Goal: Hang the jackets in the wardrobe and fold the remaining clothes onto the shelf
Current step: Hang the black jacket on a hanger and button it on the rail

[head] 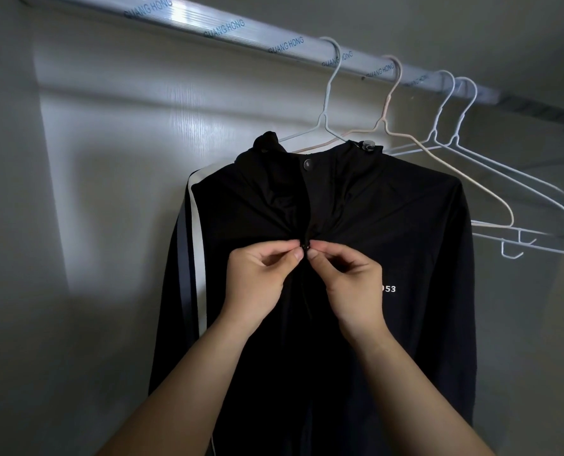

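The black jacket [389,225] is being carried by a hanger [323,117] hooked over the rail [208,26], high above the grip, so for this garment the hanging itself is looking done. At this moment the front is apparently being fastened. The left grip [257,278] and the right grip [349,281] are being brought together at chest height. Thumb and forefinger of each are being closed in a pinch on the jacket's two front edges, and a small metal zip piece [305,246] is being held between them. Creases are being drawn into the fabric, fanning out from the grip. Whether the zip is being engaged or only lined up cannot be told; the piece is too small.

Directly above the grip, a round snap [308,164] is being shown on the collar. Out to the left of the grip, a white stripe [196,225] is being seen running down the sleeve. Just right of the right grip, printed digits [389,288] are being partly covered by that hand. Up and to the right of the grip, three spare hangers [434,131] are being left bare on the rail.

As a judgement, one jacket is being finished off and bare hangers are being kept ready for more. The folding part is not being shown at all: no shelf and no other clothes are in view, so that is being counted as left to do.
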